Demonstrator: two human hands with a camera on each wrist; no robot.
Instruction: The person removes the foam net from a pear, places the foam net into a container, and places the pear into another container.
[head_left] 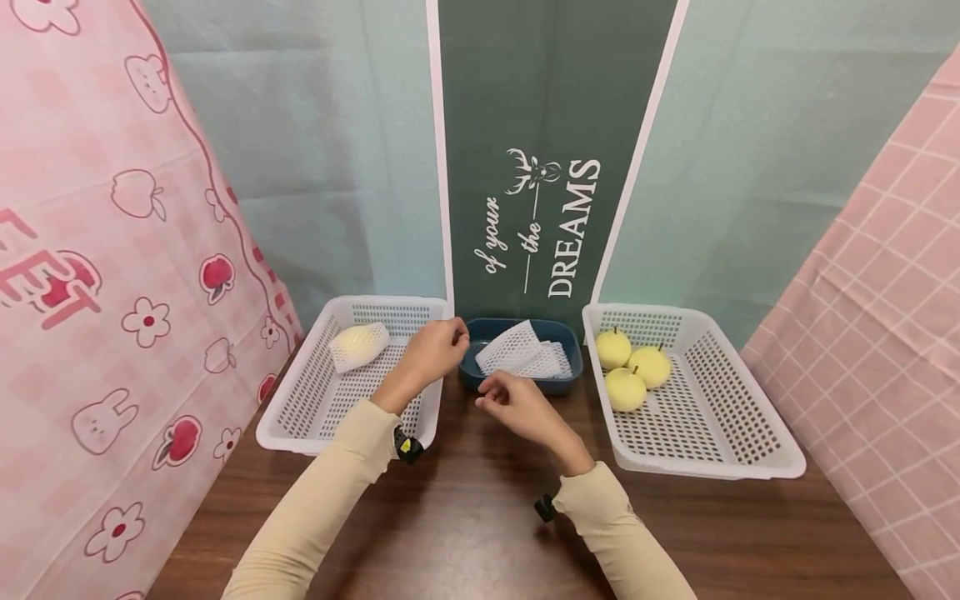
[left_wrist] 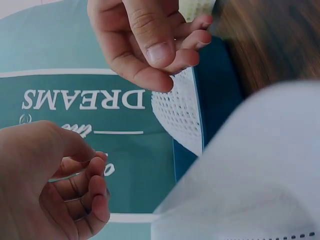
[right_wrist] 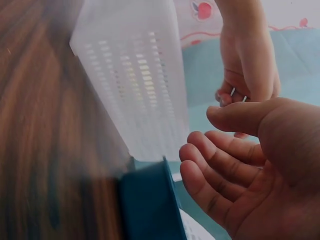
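Note:
My left hand (head_left: 433, 350) hovers over the right rim of the left white basket (head_left: 300, 367), fingers loosely bent around nothing. Just in front of the blue bin (head_left: 468, 379) is my right hand (head_left: 519, 406), its fingers slightly curved and nothing in them. White foam net sleeves (head_left: 517, 350) lie in the bin, below and between the hands. In the left basket rests a pale yellow pear (head_left: 358, 343) inside a foam net sleeve (head_left: 343, 358). Three bare yellow-green pears (head_left: 626, 389) sit together at the left side of the right white basket (head_left: 750, 467).
All three containers stand on a dark wooden table (head_left: 465, 517). A green curtain (head_left: 555, 100) with white lettering hangs behind them. Pink printed cloth (head_left: 97, 333) borders the left side, and pink checked cloth (head_left: 885, 333) the right.

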